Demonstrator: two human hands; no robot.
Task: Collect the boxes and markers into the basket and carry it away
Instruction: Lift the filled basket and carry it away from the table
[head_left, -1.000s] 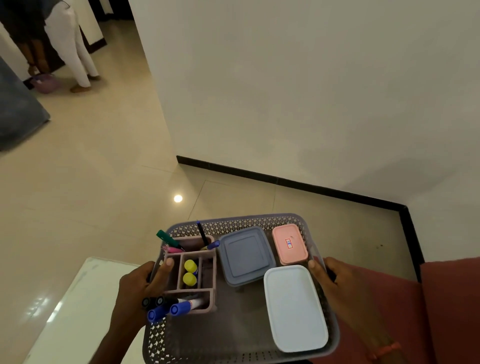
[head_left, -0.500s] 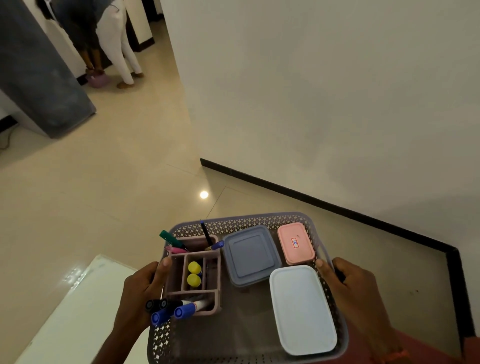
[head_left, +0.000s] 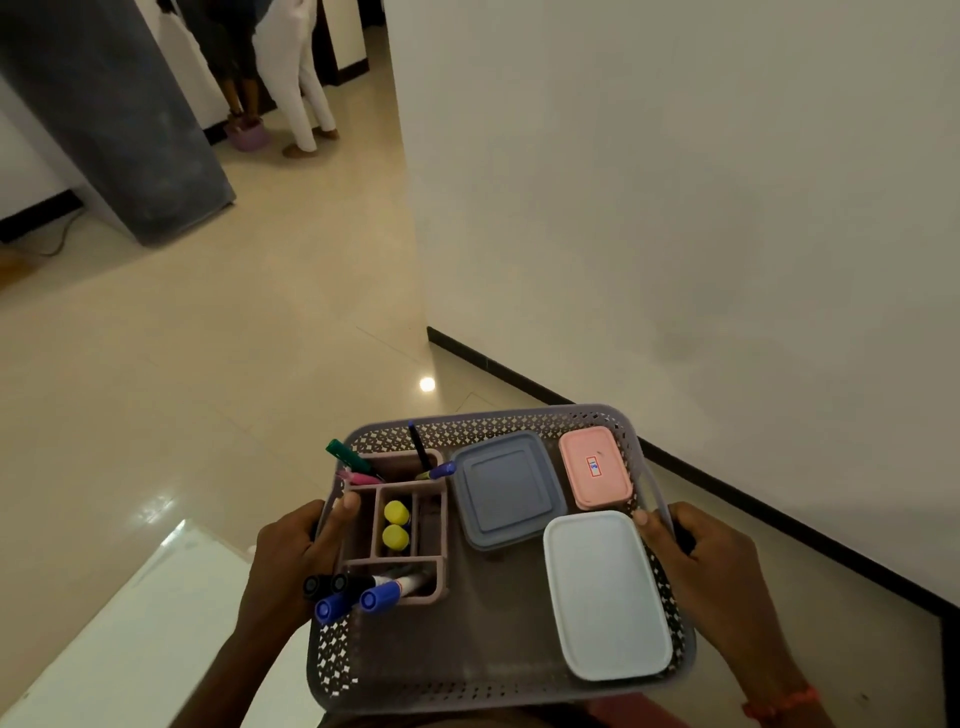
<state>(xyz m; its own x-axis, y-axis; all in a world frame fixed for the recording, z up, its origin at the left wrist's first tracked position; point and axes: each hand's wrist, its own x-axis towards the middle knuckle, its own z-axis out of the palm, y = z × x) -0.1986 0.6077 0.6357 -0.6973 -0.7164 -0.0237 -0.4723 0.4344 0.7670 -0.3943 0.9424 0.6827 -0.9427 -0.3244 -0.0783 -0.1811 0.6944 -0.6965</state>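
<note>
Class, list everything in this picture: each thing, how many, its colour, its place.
perforated plastic basket: one, grey-lilac, held above floor
square lidded box: one, grey-blue, basket middle
small lidded box: one, pink, basket's far right
oblong lidded box: one, white, basket's near right
compartmented organiser: one, dusty pink, basket's left
markers and pens: about ten, mixed colours, in organiser
flat board: one, white, lower left
tall block: one, dark grey, far left
another person: one, white trousers, far background
left hand: gripping basket's left rim
right hand: gripping its right rim; orange wristband
</note>
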